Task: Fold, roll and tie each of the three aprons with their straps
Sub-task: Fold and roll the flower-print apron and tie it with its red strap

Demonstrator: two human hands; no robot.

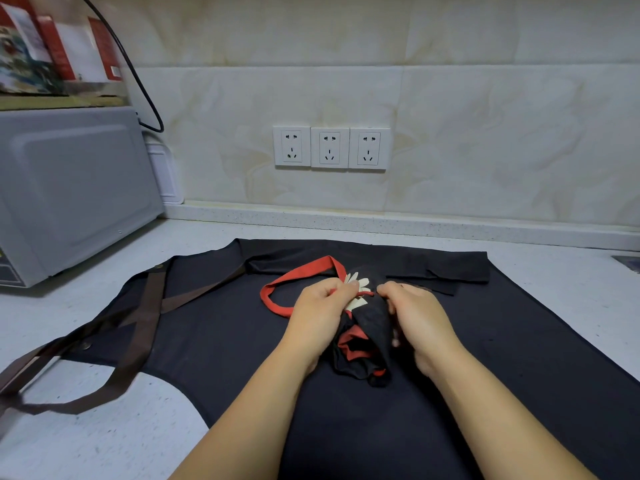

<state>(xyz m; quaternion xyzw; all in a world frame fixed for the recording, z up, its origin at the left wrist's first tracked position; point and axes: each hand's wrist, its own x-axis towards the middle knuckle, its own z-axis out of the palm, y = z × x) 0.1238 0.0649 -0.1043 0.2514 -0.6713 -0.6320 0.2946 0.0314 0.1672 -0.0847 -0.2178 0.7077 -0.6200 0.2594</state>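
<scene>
Your left hand [322, 303] pinches the red strap [298, 275] and your right hand [415, 313] clasps the rolled apron [370, 320] between them, strap looping left of the pinch, flat dark apron [207, 341] beneath.

The print on the red boxes [57, 53] is too blurred to read

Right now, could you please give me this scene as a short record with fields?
Surface: white counter, microwave at left
Being worked: rolled apron, black with red trim
Left grip: pinches red strap beside roll's top
Right grip: holds roll's upper end
Underneath: dark apron spread flat, brown straps trailing left
</scene>
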